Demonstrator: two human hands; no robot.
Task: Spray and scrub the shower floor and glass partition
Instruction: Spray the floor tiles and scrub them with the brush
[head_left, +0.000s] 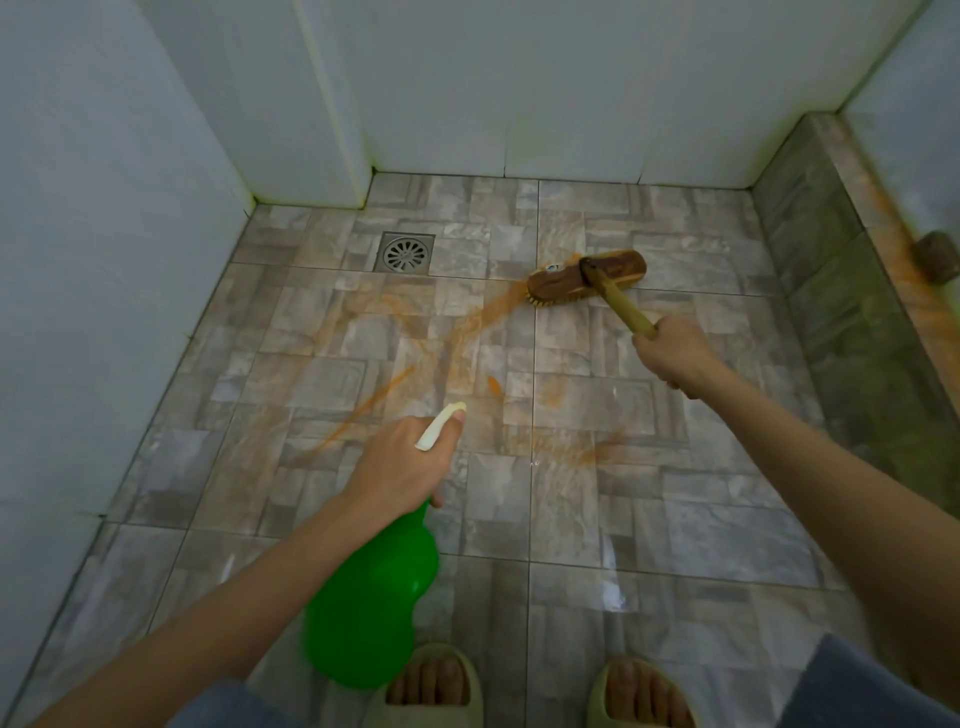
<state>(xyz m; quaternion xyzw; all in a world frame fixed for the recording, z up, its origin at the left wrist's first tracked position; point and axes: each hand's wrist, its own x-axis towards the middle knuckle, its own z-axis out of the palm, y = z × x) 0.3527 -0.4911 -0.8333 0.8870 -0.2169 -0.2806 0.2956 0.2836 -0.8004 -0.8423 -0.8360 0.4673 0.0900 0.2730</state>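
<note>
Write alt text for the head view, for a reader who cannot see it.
A person's right hand holds the wooden handle of a brown scrub brush set on the orange-stained grey stone-tile shower floor, while the left hand grips a green plastic spray bottle. A square metal drain lies left of the brush.

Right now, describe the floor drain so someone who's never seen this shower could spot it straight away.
Look where the white back wall meets the stone-patterned floor. Near the far left corner, left of the wooden brush, sits the drain. It is the only metal piece among the tiles: a square silver plate with a round spoked grate.
</note>
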